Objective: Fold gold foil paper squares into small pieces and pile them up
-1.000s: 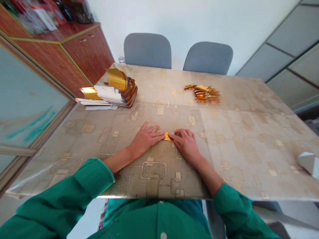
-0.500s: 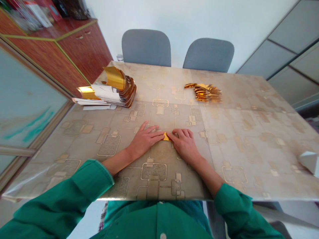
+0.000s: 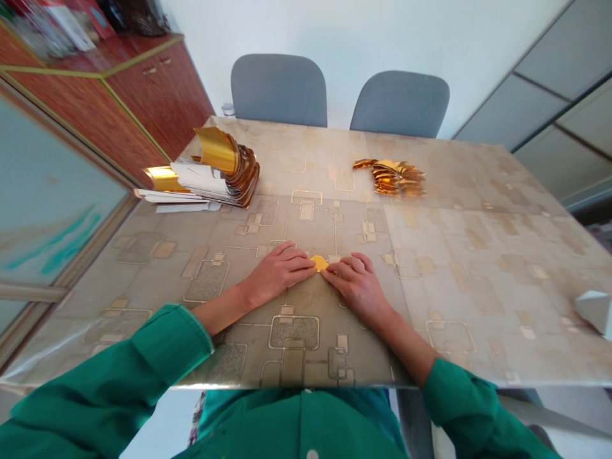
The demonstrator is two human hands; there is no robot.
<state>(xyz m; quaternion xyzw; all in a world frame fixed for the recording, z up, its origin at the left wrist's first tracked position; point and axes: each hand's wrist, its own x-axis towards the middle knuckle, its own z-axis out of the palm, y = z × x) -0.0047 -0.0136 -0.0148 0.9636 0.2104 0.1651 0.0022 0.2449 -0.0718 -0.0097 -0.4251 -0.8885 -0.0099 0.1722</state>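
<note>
While two hands pinch, a small gold piece is shaped between the fingertips

As the left hand (image 3: 282, 271) and the right hand (image 3: 356, 280) face each other low over the table (image 3: 444, 242), their fingertips grasp opposite ends of a gold piece (image 3: 319, 262), its middle bare between them. The step in hand looks like folding or creasing; the finer folds are too small to read. The next move, I judge, calls for even pressure at both ends, so that neither side slips. Beyond the right fingers and slightly rightward lies a cluster of gold pieces (image 3: 392, 177); beyond the left fingers and leftward leans a stack of gold sheets (image 3: 218, 150).
</note>
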